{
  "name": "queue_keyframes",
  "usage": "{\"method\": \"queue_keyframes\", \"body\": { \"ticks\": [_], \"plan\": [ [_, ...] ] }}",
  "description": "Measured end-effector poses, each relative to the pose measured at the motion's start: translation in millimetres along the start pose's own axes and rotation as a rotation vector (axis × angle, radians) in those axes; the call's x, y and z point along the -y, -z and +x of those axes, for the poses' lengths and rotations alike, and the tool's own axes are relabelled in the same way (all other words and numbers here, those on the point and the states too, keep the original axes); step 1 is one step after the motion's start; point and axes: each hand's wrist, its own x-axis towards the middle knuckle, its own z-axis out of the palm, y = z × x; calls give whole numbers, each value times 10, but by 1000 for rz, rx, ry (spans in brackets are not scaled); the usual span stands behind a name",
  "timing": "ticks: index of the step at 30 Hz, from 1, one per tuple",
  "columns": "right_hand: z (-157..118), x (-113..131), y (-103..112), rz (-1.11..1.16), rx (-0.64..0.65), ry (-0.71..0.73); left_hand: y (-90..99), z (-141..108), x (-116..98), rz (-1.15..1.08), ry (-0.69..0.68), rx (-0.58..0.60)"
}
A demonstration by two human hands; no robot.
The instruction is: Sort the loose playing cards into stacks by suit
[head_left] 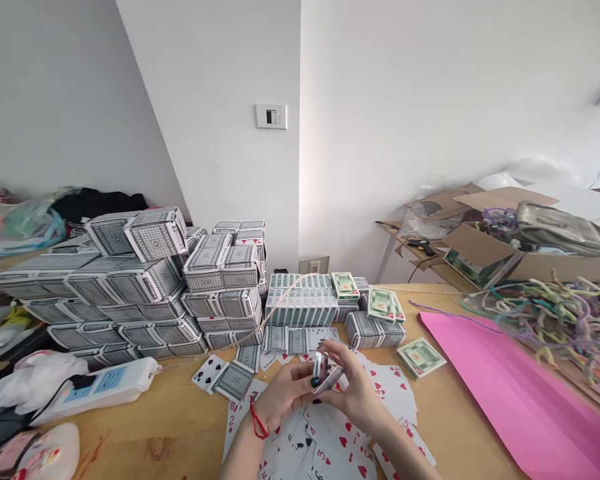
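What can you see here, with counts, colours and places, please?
Card bundles: many, grey, left and centre
Card boxes: many, green, centre and right
Table: one, tan, below
Loose cards: many, white and grey, on table
Held cards: uncounted, white, centre
Power strip: one, white-blue, left
Bags: several, mixed, left
Sheet: one, pink, right
Cords: many, multicoloured, right
Cartons: some, brown, right
Glue gun: one, black, rear right
Switch: one, white, wall
Wristband: one, red, left wrist
Left fingers: several, dark-nailed, on held cards
Right fingers: several, dark-nailed, on held cards

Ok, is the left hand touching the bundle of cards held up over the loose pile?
Touching: in the head view, the left hand has its thumb tip against the bundle of cards, no gap visible.
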Motion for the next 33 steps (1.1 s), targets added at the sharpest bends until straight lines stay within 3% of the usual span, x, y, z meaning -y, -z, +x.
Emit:
{"method": "queue_keyframes", "body": {
  "ticks": [3,7,11,17,22,33],
  "plan": [
    [22,-66,4,-30,-46,27,11,-8,-51,29,-43,31],
    [53,-131,55,55,-91,-52,33,7,-72,70,-113,4],
    [68,-106,110,307,-36,-107,55,51,-11,144,-120,-68],
    [33,-19,105,406,-25,-143,67,90,126,234,-115,-187],
    [21,-40,96,470,67,-116,66,83,151,261,-132,-193],
    [13,-30,103,536,62,-126,21,81,148,312,-130,-187]
  ]
}}
